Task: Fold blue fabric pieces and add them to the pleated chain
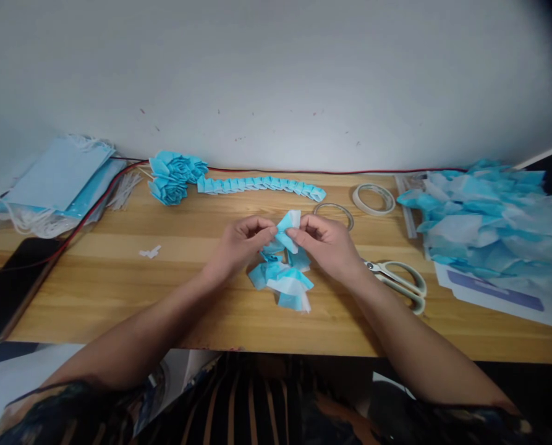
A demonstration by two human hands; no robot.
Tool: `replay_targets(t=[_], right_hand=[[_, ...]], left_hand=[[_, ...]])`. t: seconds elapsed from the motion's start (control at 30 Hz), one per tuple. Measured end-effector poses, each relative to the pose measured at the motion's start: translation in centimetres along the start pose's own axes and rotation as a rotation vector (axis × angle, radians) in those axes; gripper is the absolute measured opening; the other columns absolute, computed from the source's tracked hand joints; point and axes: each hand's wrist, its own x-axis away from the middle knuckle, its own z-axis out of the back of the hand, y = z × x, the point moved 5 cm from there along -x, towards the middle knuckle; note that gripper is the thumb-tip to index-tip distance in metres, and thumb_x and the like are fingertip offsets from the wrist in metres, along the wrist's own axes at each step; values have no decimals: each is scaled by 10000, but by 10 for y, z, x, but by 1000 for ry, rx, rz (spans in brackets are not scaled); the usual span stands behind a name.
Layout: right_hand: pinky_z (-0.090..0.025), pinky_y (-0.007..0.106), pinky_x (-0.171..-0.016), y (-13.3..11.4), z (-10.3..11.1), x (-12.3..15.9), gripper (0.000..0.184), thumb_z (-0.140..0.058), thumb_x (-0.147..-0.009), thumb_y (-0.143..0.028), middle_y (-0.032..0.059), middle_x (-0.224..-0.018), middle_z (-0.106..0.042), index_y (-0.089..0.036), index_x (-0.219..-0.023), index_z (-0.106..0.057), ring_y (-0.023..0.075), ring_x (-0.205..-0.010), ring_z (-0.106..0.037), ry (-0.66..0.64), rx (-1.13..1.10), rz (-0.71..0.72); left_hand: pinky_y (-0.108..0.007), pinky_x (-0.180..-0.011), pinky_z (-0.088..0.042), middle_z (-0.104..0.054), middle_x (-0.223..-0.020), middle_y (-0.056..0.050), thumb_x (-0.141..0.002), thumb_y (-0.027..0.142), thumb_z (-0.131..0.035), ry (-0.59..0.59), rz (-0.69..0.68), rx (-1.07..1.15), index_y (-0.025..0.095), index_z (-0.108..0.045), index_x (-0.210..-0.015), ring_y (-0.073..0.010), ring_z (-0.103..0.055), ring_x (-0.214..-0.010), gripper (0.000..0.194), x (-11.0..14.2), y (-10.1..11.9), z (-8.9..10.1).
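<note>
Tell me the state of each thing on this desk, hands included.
Left hand: pinching the folded piece
Right hand: pinching it too
Lower pieces: bunched; joined or loose unclear
Scissors: lying flat, blades mostly hidden
Phone: lying flat, screen dark
Masks: stacked
Flowers: assembled
Pleated strip: curved, lying flat
Larger tape roll: lying flat
Large pile: loosely heaped

Room lies leftward; scissors (399, 286) crowd the right hand (329, 244).

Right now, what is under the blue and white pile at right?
A flat white item with a purple panel shows from beneath the near edge of the pile; anything else underneath is covered.
</note>
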Motion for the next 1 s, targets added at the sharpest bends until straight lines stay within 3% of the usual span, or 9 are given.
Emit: replay_targets(t=[0.37,0.5,1.0], right_hand=[[-334,266,-545,-1,1,0,331,-695,-871,-418,-42,-622,-476,-218,-671,-524,113,-587,-411,33,-40,12],[-357,268,-554,0,3,1,298,-699,-870,-426,-31,-639,-513,-218,-702,-570,125,-605,-444,58,-51,-1],[-335,265,-542,0,0,0,303,-696,-865,-404,-37,-623,-493,-215,-678,-550,114,-587,-425,52,-32,11]], left_hand=[[-254,-600,-457,-641,-697,-29,-859,592,-662,-28,-36,-2,169,-665,-753,-129,-552,-634,435,1,3,-1],[-245,-603,-429,-601,-686,2,-781,512,-753,-62,-1,-21,170,-650,-739,-110,-505,-621,359,1,2,-3],[-229,-592,-416,-575,-640,33,-750,361,-774,-43,5,54,167,-651,-724,-87,-485,-588,231,1,0,-3]])
